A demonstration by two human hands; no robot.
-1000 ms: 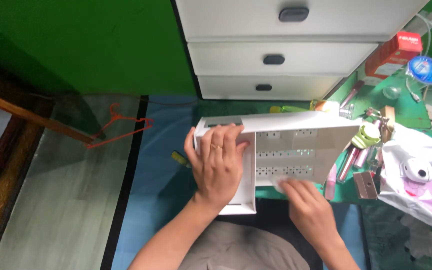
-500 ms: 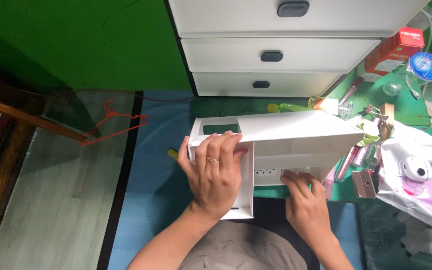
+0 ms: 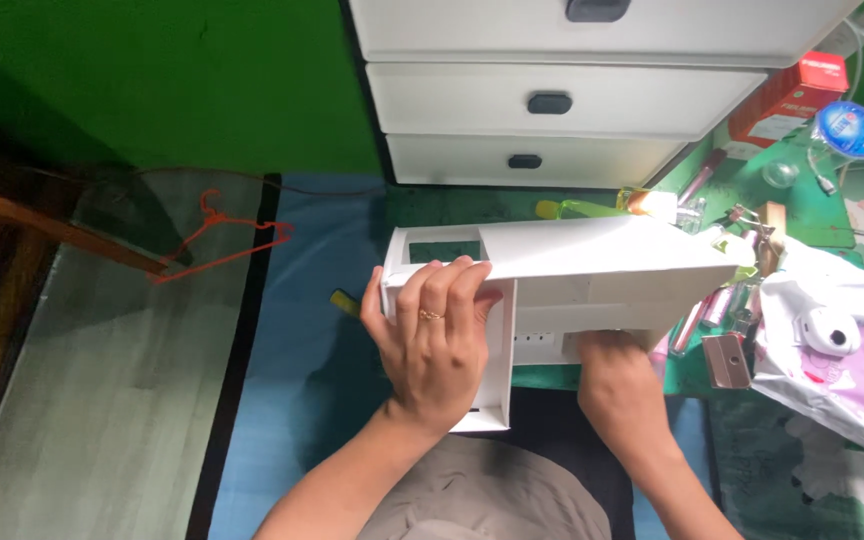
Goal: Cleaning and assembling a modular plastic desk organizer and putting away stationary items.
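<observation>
Two hands on the white box point(image 3: 592, 265): your left hand point(image 3: 437, 340) grips its left end to steady it, your right hand point(image 3: 617, 375) props it underneath, fingers hidden.

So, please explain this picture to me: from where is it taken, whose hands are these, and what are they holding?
The picture comes from a camera worn on a person's head, looking down, so both hands belong to that person. No machine is here. The left hand, with a ring on one finger, grips the left end of a white box-like organizer with open compartments. The right hand reaches under its lower edge, fingers hidden inside. The organizer is lifted and tilted over a blue mat. Behind stands a white drawer unit against a green wall. To the right lie small cosmetic items and a white and pink bag. To the left, an orange hanger lies on the floor.
</observation>
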